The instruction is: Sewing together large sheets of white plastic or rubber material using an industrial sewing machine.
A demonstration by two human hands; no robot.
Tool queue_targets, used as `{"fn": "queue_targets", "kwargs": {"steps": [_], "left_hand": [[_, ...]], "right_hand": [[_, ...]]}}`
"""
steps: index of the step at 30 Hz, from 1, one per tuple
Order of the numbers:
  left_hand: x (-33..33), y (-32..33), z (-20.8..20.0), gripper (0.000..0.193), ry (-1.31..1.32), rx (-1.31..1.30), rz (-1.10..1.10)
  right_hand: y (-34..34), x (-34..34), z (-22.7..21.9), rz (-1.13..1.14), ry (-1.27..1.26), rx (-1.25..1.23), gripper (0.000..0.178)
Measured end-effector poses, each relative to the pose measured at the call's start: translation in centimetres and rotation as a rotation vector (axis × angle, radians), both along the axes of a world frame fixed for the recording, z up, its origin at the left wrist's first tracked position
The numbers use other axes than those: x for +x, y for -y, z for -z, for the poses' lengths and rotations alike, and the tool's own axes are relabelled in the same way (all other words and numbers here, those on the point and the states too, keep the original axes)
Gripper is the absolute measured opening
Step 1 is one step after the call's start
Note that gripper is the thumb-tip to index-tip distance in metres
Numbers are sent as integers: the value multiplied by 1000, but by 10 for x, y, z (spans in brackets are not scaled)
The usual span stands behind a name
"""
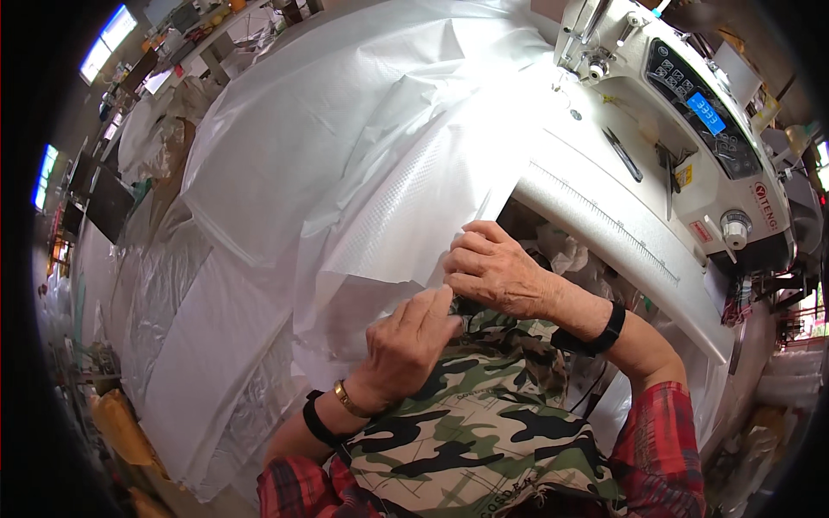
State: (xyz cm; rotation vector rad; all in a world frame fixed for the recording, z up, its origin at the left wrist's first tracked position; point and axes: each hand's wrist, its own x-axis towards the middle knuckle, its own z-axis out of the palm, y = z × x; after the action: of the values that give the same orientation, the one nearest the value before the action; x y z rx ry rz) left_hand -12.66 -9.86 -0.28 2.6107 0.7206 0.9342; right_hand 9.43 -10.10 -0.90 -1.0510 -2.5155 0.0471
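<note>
A large white plastic-like sheet (380, 198) spreads from the sewing machine (691, 112) across the left side and hangs down in folds. Both hands are at its near edge, close together above my camouflage apron (484, 414). The fingers of my right hand (496, 272) are curled closed on the sheet's edge. My left hand (410, 337) is just below and to the left, its fingers pinched together next to the same edge. What lies between the left fingertips is hidden. The machine's needle area is brightly lit, and the sheet reaches up to it.
Black tweezers (623, 155) lie on the machine bed (596, 198), which has a ruler scale along its edge. The control panel (704, 108) has a lit blue display. Clear plastic wrap (160, 285) hangs at the left, and a cluttered table (216, 39) stands at the far left.
</note>
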Motion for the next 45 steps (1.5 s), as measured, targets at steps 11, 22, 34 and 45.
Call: {"fn": "queue_targets", "kwargs": {"steps": [11, 22, 34, 45], "left_hand": [[5, -13, 3, 43, 204, -303, -11], [7, -26, -4, 42, 106, -104, 10], [4, -49, -21, 20, 320, -699, 106], [-1, -55, -12, 20, 194, -465, 80]], "right_hand": [[-9, -6, -16, 83, 3, 8, 15], [-36, 16, -26, 153, -91, 87, 22], [-71, 70, -33, 251, 75, 81, 35], [-95, 123, -46, 351, 78, -1, 52]]}}
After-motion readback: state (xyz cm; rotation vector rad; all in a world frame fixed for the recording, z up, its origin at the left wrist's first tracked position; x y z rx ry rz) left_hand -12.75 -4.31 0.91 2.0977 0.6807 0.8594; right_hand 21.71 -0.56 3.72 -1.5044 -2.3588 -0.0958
